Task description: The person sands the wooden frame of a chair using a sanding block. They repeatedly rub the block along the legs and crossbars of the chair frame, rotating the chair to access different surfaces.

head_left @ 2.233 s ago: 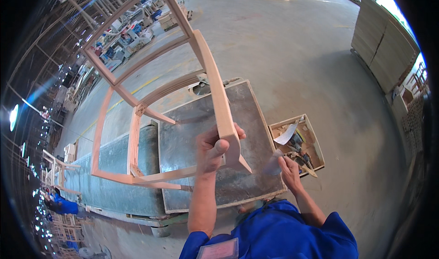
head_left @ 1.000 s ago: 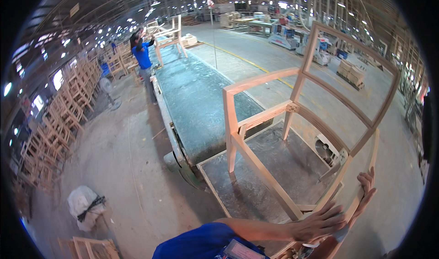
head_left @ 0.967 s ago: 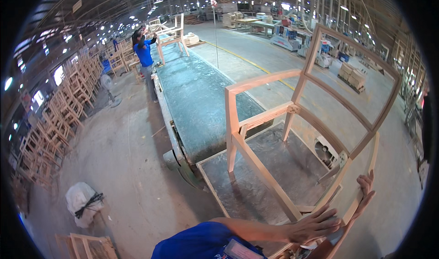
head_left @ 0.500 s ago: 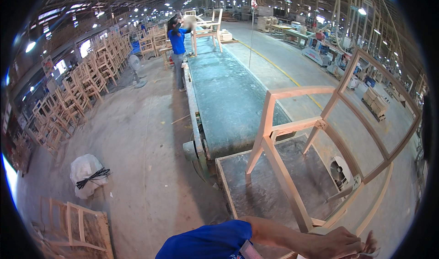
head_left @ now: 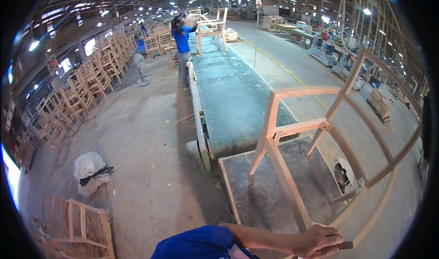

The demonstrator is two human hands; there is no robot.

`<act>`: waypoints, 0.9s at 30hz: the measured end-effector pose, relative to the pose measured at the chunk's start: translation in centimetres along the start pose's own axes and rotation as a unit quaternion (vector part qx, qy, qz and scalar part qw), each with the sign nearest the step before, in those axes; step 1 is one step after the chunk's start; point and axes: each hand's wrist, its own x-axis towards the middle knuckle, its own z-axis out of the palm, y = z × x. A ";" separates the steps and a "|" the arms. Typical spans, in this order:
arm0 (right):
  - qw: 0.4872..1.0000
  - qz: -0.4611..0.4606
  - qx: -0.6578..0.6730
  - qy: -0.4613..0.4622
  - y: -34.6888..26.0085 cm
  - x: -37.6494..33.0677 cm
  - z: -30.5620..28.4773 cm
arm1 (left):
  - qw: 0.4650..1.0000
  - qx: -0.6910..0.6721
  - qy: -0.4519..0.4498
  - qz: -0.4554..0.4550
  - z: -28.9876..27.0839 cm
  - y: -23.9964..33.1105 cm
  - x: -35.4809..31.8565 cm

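Observation:
A pale wooden chair frame [head_left: 292, 127] stands tilted on a dusty grey work table [head_left: 256, 199] at the lower right. My left hand [head_left: 320, 240] reaches across from my blue sleeve at the bottom edge and grips the frame's near lower rail, fingers wrapped over the wood. My right hand is out of the picture.
A long grey bench [head_left: 228, 94] runs away from the work table. At its far end a person in blue [head_left: 182, 44] lifts something. Stacked chairs [head_left: 91, 80] line the left wall. A white sack [head_left: 90, 170] and a wooden frame [head_left: 75, 227] lie on the floor at left.
The view has swung left and lifted toward the hall. My right hand, on the frame a second ago, has left the picture. My left hand keeps its grip.

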 end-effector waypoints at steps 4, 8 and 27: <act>0.996 0.078 -0.035 -0.040 4.5 -0.6 4.1 | 0.998 0.012 -0.005 -0.057 -0.3 -1.7 -1.9; 0.983 0.148 -0.060 -0.094 9.0 -1.7 8.8 | 0.991 0.020 -0.003 -0.134 -1.9 -2.3 -2.5; 0.924 0.315 -0.172 -0.133 15.8 -4.6 15.4 | 0.848 0.177 0.314 -0.388 -24.5 -10.5 -8.8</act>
